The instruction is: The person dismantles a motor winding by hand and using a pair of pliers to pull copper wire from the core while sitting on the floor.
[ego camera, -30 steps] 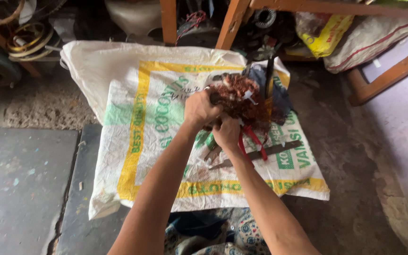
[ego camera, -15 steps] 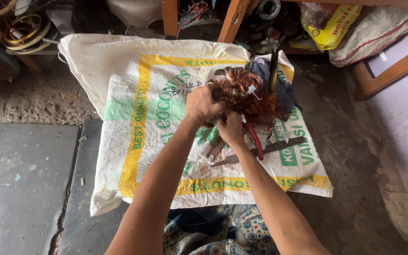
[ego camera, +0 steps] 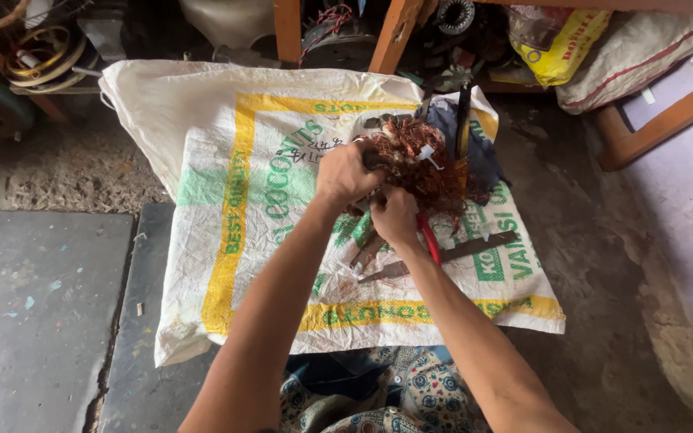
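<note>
Copper wire tangle (ego camera: pixel 419 164) clutched by left hand (ego camera: pixel 346 172), right hand (ego camera: pixel 395 218); woven sack (ego camera: pixel 226 200) on concrete floor (ego camera: pixel 42 281).

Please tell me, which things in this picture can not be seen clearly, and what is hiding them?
- Head view: what the right hand grips; its fingers cover it, only red handles show.
- Head view: the part under the copper wire bundle; the wire and the left hand hide it.
- Head view: the flat metal tools on the woven sack; the forearms cross them.
- Head view: the clutter at the top; cut by the edge, dark.
</note>
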